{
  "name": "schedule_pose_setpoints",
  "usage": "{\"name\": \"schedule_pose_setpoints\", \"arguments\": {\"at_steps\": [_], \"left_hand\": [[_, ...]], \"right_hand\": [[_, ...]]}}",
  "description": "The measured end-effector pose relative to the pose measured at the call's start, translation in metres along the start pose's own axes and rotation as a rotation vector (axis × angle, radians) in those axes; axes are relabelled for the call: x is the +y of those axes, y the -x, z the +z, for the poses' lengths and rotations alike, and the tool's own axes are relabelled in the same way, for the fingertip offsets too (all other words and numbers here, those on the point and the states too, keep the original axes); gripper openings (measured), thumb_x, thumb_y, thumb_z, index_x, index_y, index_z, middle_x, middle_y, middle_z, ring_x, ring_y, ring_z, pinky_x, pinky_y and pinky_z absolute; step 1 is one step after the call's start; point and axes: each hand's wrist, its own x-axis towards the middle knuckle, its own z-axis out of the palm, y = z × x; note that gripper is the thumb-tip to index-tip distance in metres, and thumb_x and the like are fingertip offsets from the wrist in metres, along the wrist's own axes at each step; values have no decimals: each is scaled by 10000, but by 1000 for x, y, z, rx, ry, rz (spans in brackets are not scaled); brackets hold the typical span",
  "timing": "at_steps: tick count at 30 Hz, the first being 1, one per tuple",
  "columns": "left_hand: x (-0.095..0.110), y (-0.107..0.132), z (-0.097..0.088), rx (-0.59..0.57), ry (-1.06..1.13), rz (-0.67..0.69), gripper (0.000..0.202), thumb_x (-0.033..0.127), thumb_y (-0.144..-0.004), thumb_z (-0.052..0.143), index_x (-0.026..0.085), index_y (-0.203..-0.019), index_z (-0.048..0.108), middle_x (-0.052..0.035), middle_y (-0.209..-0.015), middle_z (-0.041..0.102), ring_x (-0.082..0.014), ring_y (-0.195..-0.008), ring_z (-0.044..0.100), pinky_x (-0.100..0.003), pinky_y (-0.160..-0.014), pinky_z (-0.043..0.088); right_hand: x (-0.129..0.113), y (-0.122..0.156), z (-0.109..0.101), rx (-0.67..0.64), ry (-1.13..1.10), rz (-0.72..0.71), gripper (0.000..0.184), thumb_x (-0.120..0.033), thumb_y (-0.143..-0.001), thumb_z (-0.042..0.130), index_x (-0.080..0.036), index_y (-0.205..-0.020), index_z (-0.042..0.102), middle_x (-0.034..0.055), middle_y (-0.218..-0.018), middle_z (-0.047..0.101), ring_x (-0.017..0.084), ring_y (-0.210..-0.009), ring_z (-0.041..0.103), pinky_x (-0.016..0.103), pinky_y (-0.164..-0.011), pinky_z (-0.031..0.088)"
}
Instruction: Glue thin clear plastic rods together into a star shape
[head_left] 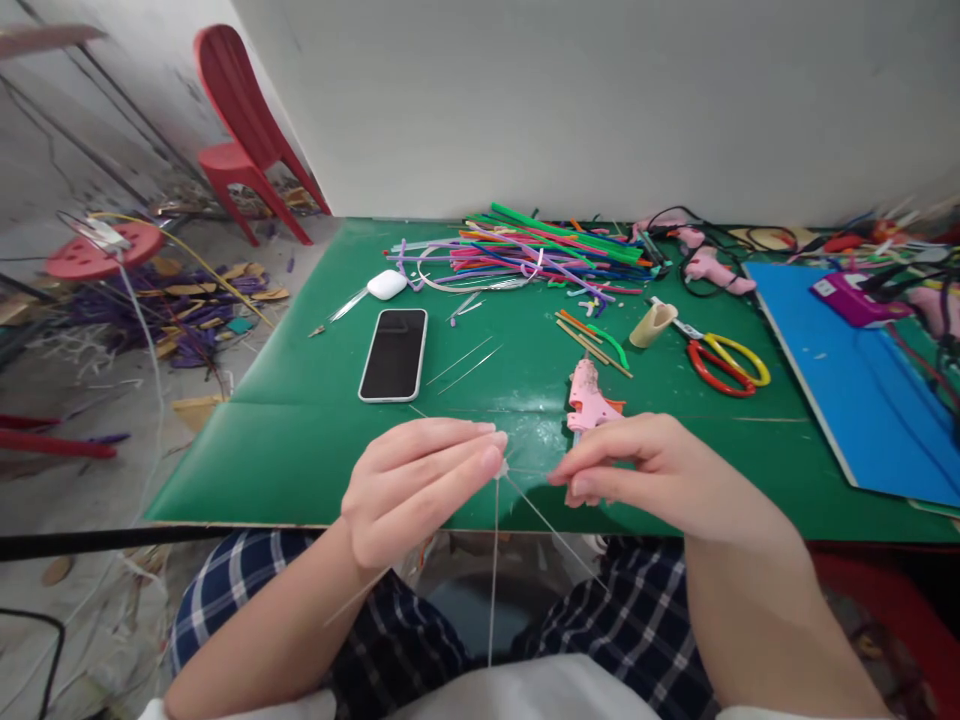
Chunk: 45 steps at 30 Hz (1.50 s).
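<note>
Wires (496, 540) between left hand (416, 490), right hand (652, 470).

Two hands (420, 490) (660, 470), one phone (394, 354), one white earbud case (386, 284), one pair of scissors (721, 360), one red chair (244, 140)

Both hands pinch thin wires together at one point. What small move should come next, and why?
Probably let the left hand alone pinch the point where the thin wires meet, and move the right hand to the pink glue gun lying just behind it on the green mat. The wires fan out loose from that point, so only the fingers seem to hold them together.
</note>
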Motion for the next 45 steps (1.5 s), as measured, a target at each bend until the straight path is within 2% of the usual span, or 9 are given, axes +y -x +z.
{"name": "schedule_pose_setpoints", "arguments": {"at_steps": [4, 6, 9, 12, 19, 26, 29, 36, 45], "left_hand": [[-5, -26, -9, 49, -58, 7, 283, 189, -696, 744, 311, -948, 702, -16, -1022, 705, -248, -1068, 602, -405, -934, 495], [-10, -40, -22, 40, -99, -149, 335, 196, -767, 675, 324, -1075, 662, -8, -1076, 674, -205, -1023, 608, -341, -910, 493], [-15, -53, -47, -211, -14, -433, 397, 303, -828, 600, 300, -1224, 574, -3, -880, 705, -161, -810, 645, -261, -778, 508], [-8, -52, -59, -436, 94, -555, 415, 355, -837, 578, 281, -1245, 559, -14, -775, 729, -162, -725, 660, -214, -648, 499], [21, -43, -25, -380, 398, -671, 432, 296, -795, 658, 291, -1214, 551, -9, -818, 736, -149, -809, 683, -205, -741, 527], [19, -43, -15, -322, 546, -761, 402, 258, -753, 709, 283, -1136, 589, 28, -716, 702, -131, -718, 682, -190, -683, 541], [20, -41, -13, -350, 568, -758, 408, 243, -748, 714, 275, -1136, 590, 27, -703, 700, -126, -702, 678, -185, -675, 539], [23, -39, -5, -459, 638, -804, 408, 233, -765, 699, 280, -1151, 575, 38, -723, 706, -102, -692, 667, -170, -668, 532], [23, -39, -4, -461, 659, -826, 376, 213, -776, 685, 264, -1135, 582, 43, -703, 696, -87, -688, 661, -155, -663, 527]], "right_hand": [[1, -5, 4, 87, 10, 41, 126, -148, -813, 604, -209, -785, 710, -26, -634, 707, 92, -558, 660, 148, -476, 527], [3, -6, 3, 137, 52, 43, 120, -170, -818, 599, -203, -797, 713, -19, -641, 706, 94, -548, 649, 157, -462, 518], [6, -7, 3, 185, 175, 18, 120, -188, -819, 601, -212, -795, 715, -24, -647, 706, 96, -522, 634, 179, -458, 504], [9, -8, 5, 214, 287, -37, 120, -182, -820, 609, -234, -789, 712, -43, -650, 709, 99, -528, 638, 197, -486, 505], [10, -12, 19, 272, 466, -170, 118, -168, -821, 622, -255, -816, 702, -56, -741, 738, 108, -606, 668, 222, -578, 522], [5, -7, 13, 304, 512, -218, 88, -201, -827, 635, -252, -866, 695, -51, -798, 742, 113, -686, 679, 217, -635, 521], [7, -5, 7, 380, 570, -322, 136, -186, -831, 632, -249, -943, 675, -14, -858, 727, 127, -761, 674, 222, -676, 519], [16, -6, 14, 279, 746, -444, 147, -174, -858, 593, -222, -966, 681, 12, -817, 620, 100, -655, 593, 235, -575, 453], [15, -11, 8, 427, 463, -427, 113, -147, -845, 606, -234, -815, 671, -11, -786, 695, 115, -714, 643, 246, -641, 492]]}}
